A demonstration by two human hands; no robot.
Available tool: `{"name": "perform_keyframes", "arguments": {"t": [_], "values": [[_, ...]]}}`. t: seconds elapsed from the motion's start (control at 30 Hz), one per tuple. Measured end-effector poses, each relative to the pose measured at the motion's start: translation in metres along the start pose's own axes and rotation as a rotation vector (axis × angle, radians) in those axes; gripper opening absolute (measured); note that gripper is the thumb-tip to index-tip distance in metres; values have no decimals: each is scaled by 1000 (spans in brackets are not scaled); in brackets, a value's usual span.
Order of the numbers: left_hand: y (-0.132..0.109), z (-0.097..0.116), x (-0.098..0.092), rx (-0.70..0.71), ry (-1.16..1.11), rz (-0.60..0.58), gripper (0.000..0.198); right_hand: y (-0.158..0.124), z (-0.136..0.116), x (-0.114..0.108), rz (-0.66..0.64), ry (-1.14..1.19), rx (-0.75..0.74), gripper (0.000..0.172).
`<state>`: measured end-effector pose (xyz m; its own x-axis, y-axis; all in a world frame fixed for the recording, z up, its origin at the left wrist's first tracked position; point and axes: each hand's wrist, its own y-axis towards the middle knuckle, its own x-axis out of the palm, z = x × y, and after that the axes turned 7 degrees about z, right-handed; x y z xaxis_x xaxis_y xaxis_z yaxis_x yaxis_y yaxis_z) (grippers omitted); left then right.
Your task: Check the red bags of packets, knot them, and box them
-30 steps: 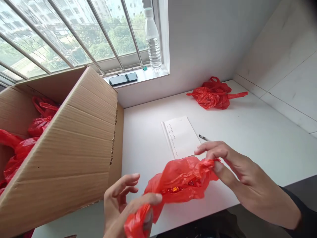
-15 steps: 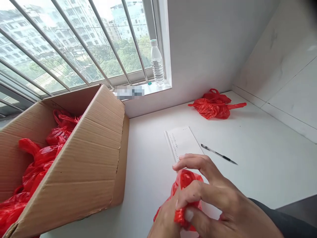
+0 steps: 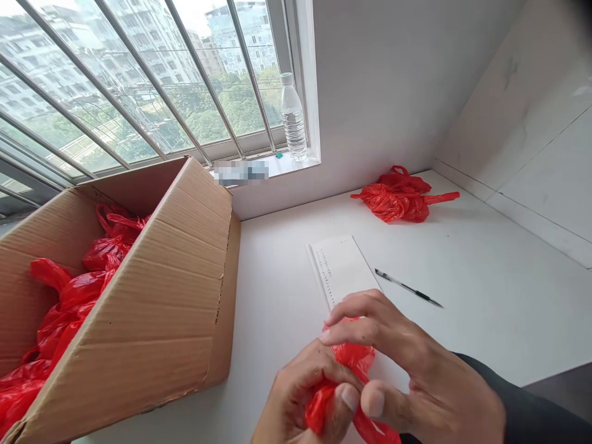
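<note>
Both my hands are closed on a small red plastic bag [image 3: 354, 361] low in the middle of the view, above the near edge of the white table [image 3: 485, 277]. My left hand [image 3: 300, 394] grips the bag's lower part with curled fingers. My right hand [image 3: 407, 376] pinches the bag's top between thumb and fingers. Most of the bag is hidden inside my hands.
An open cardboard box [image 3: 152, 290] with several red bags [image 3: 69, 302] fills the left. A sheet of paper [image 3: 345, 268] and a pen [image 3: 409, 288] lie just beyond my hands. Another red bag [image 3: 400, 198] lies far right. A water bottle [image 3: 293, 117] stands on the window sill.
The bag, spread between my hands a second ago, is now bunched small. My hands have come together over it, and my left fingers have closed round its lower part.
</note>
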<state>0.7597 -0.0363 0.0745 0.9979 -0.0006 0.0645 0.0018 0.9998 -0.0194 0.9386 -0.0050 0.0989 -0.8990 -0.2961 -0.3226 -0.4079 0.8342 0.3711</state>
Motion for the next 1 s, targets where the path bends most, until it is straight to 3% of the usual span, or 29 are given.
{"name": "perform_keyframes", "arguments": {"t": [0.07,0.2,0.33,0.47,0.57,0.7,0.83,1.0], "values": [[-2,-8,1,145,55,-20,34,4,12,3,-64,-15,6,43],[-4,-22,-5,354,242,14,9,10,37,5,-195,-29,174,42],[2,-33,-15,568,442,114,32,10,49,5,-256,61,387,36],[7,-47,-16,755,577,181,31,9,58,6,-385,137,446,33],[8,-54,-17,758,583,183,30,9,62,8,-421,227,438,19],[8,-57,-22,717,637,106,45,8,59,11,-290,91,351,9],[7,-63,-26,747,844,91,61,5,56,12,-155,-79,212,10],[-16,-93,-54,693,974,152,62,-9,70,-9,-72,-200,276,16]]}}
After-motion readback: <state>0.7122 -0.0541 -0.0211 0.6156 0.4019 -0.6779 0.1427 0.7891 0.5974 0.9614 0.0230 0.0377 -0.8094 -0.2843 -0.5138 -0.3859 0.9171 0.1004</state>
